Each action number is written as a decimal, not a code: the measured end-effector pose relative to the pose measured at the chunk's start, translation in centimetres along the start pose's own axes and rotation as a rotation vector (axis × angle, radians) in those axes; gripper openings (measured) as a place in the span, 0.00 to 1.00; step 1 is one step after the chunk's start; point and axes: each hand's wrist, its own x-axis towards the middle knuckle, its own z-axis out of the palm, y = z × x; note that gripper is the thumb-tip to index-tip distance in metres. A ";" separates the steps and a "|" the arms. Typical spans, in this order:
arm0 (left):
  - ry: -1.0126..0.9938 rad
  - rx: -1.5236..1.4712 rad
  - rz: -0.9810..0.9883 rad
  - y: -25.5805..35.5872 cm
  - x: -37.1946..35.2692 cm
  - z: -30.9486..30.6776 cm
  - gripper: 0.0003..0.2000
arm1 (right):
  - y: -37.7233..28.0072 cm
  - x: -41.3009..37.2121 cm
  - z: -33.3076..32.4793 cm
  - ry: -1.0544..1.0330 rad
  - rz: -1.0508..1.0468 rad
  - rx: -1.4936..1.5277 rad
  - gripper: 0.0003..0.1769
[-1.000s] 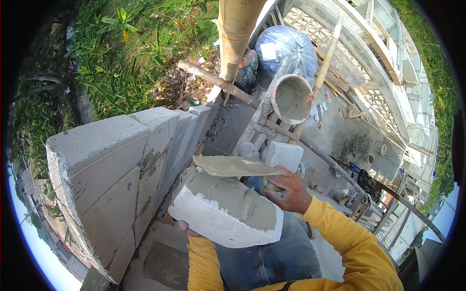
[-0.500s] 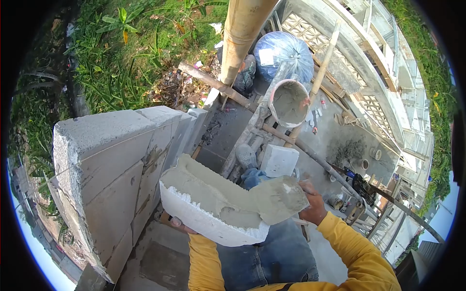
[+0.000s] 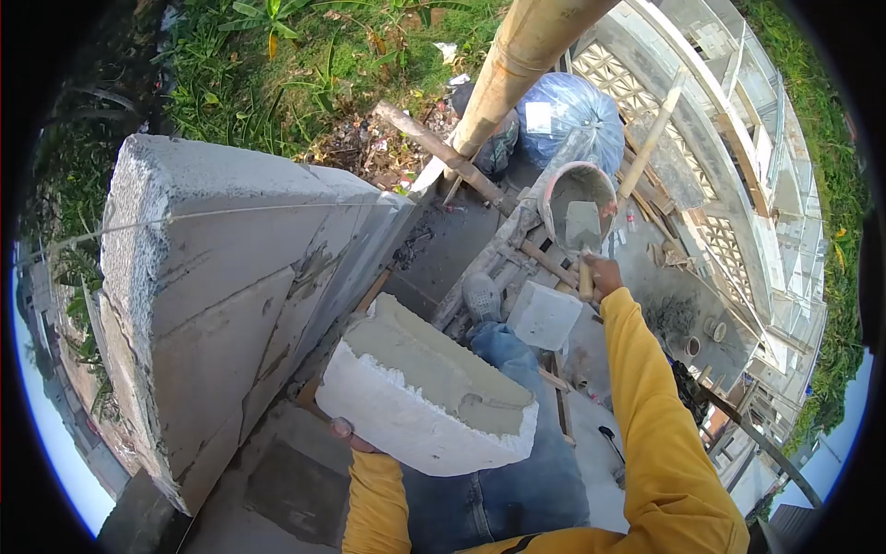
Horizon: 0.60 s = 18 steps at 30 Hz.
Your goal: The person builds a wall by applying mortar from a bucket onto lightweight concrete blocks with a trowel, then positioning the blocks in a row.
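A white lightweight concrete block point(image 3: 415, 411) rests on my left hand point(image 3: 355, 436); the thumb shows at its lower left edge and the other fingers are hidden beneath. Wet grey mortar point(image 3: 429, 355) coats its upper face. My right hand point(image 3: 604, 275) is closed round the handle of a trowel point(image 3: 582, 224), whose flat blade is in the mouth of a mortar bucket point(image 3: 609, 194). Left of the block stands a wall of similar blocks point(image 3: 231, 286), with a string stretched across its face.
Another white block point(image 3: 544, 314) lies beyond my knee on a bamboo and timber platform. A thick bamboo pole point(image 3: 517, 69) rises ahead, beside a large blue plastic bag point(image 3: 572, 120). Mortar point(image 3: 672, 316) is heaped on the floor below, right. Greenery lies beyond the wall.
My right hand has moved the trowel from the block's mortared top forward to the bucket. The block stays on my left hand, and the view has shifted slightly.
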 end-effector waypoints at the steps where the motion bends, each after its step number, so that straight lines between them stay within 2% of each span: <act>1: 0.060 0.075 0.001 0.3 -0.2 0.5 0.51 | -0.5 -0.6 1.2 0.020 -0.016 -0.028 0.20; 2: 0.122 0.144 -0.004 0.5 -0.6 1.2 0.51 | -1.0 -1.8 2.0 0.047 -0.036 -0.056 0.27; 5: 0.188 0.096 0.042 0.5 -1.1 3.7 0.46 | 1.8 -2.3 -0.5 0.075 -0.123 -0.549 0.25; 7: 0.199 0.110 0.052 0.5 -2.0 4.3 0.44 | 1.2 -9.6 2.1 0.009 -0.132 -0.616 0.27; 11: 0.194 0.074 0.009 0.4 -4.4 4.4 0.40 | 1.8 -22.4 3.9 -0.454 -0.084 -0.608 0.38; 13: 0.188 0.103 0.028 0.0 -4.8 6.8 0.39 | 0.5 -29.4 5.9 -0.696 -0.284 -0.886 0.45; 15: 0.185 0.144 0.036 -0.3 -5.8 8.5 0.38 | 1.4 -34.0 4.6 -0.910 -0.351 -1.033 0.52; 18: 0.172 0.180 0.033 -0.4 -7.9 9.9 0.39 | -1.9 -43.5 10.3 -0.855 -0.233 -0.852 0.60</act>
